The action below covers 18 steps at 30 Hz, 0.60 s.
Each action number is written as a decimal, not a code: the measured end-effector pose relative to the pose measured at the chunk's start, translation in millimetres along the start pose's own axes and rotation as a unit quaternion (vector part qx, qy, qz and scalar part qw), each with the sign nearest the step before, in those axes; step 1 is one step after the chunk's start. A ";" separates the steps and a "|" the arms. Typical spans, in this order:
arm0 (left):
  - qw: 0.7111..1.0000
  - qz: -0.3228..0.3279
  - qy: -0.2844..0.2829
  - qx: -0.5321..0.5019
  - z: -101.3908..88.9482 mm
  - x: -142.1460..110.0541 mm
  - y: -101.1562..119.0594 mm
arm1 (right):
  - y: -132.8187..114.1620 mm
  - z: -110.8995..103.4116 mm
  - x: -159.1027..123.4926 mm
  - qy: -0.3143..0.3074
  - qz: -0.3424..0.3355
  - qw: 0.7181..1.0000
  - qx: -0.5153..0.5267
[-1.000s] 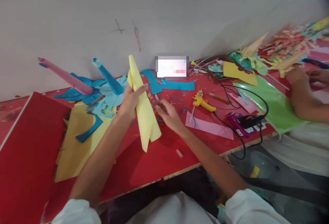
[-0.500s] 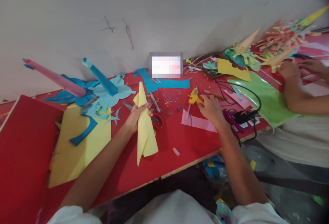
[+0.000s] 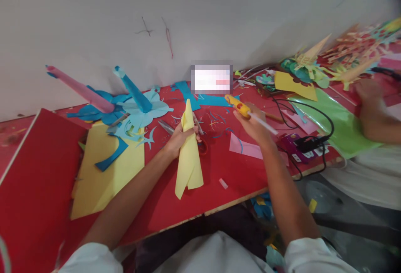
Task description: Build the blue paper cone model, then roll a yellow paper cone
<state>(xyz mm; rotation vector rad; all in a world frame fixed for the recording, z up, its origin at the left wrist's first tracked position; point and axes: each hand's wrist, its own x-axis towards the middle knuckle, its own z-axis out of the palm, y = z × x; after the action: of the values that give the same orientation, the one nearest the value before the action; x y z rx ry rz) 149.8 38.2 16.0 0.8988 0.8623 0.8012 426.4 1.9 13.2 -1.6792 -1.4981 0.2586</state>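
Note:
A yellow paper cone (image 3: 190, 160), rolled with its tip pointing away from me, is gripped by my left hand (image 3: 181, 138), thumb across its front. My right hand (image 3: 253, 125) is wrapped round a yellow hot glue gun (image 3: 238, 106), raised over the table; a whitish glue stick (image 3: 265, 123) sticks out of its back end. Behind the cone, partly hidden, lie scissors with a red handle (image 3: 203, 147). A pink paper strip (image 3: 242, 147) lies beneath my right forearm, and a small pink scrap (image 3: 223, 183) is near the front edge.
Pink and blue paper cones (image 3: 134, 91) stand on blue petal shapes at left. Yellow sheets (image 3: 109, 177) and a red board (image 3: 37, 181) lie nearer. At right are a purple power strip (image 3: 293, 145) with black cables, a green sheet (image 3: 335, 118) and another person's arm (image 3: 376, 114).
My right hand has picked the glue gun up off the table and turned it. The left hand still holds the yellow cone. The view has shifted slightly left.

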 end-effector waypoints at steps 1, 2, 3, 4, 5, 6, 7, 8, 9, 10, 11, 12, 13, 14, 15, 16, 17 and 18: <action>1.000 0.000 -0.008 -0.005 -0.2 0.0 -0.2 | -8.4 2.4 4.8 -0.006 -0.016 0.998 0.058; 1.000 -0.001 -0.015 -0.010 -0.6 0.2 -0.6 | -15.6 6.0 9.1 -0.018 -0.016 0.993 0.112; 1.000 -0.001 -0.021 -0.015 -1.3 0.7 -1.4 | -21.5 10.6 12.7 -0.041 -0.007 0.987 0.158; 1.000 0.001 -0.025 -0.019 -2.1 1.3 -2.5 | -25.8 16.1 15.4 -0.066 -0.001 0.977 0.204; 0.999 0.003 -0.029 -0.024 -3.0 2.2 -3.7 | -28.5 22.1 17.0 -0.092 0.000 0.964 0.248; 0.999 0.007 -0.032 -0.028 -3.9 3.1 -4.9 | -30.0 28.3 17.4 -0.120 -0.001 0.950 0.287; 0.999 0.010 -0.036 -0.032 -4.7 4.0 -6.1 | -30.3 34.2 16.7 -0.146 -0.004 0.936 0.320; 0.999 0.012 -0.040 -0.034 -5.3 4.8 -7.0 | -29.8 39.4 15.0 -0.168 -0.004 0.924 0.343; 0.998 0.012 -0.043 -0.034 -5.8 5.4 -7.7 | -28.9 43.7 12.6 -0.188 -0.001 0.915 0.356; 0.998 0.010 -0.045 -0.031 -6.0 5.8 -8.0 | -27.8 46.9 9.7 -0.206 0.006 0.910 0.360; 0.999 0.006 -0.046 -0.028 -6.1 6.1 -7.9 | -26.8 49.2 6.6 -0.224 0.012 0.907 0.355; 0.999 0.003 -0.046 -0.025 -5.9 6.0 -7.5 | -26.1 50.7 3.7 -0.242 0.015 0.906 0.345; 0.999 0.001 -0.044 -0.023 -5.6 5.8 -6.9 | -25.8 51.6 1.0 -0.260 0.016 0.906 0.332; 0.999 -0.004 -0.040 -0.021 -5.2 5.4 -6.2 | -25.9 52.2 -1.2 -0.275 0.014 0.907 0.317; 0.999 -0.008 -0.035 -0.018 -4.8 5.0 -5.5 | -26.2 52.9 -2.9 -0.285 0.013 0.910 0.301; 0.999 -0.015 -0.030 -0.013 -4.4 4.6 -4.8 | -26.7 53.8 -4.2 -0.290 0.012 0.913 0.287; 0.999 -0.022 -0.026 -0.007 -4.0 4.3 -4.3 | -27.2 54.9 -5.1 -0.291 0.012 0.916 0.277; 0.999 -0.028 -0.024 -0.001 -3.7 4.2 -4.1 | -27.7 56.2 -5.8 -0.289 0.012 0.919 0.269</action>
<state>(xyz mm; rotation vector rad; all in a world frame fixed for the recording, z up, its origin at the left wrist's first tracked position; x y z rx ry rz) 149.3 41.3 9.8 0.8856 0.8405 0.7293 368.7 19.6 -4.5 -1.2165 -1.6141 1.1538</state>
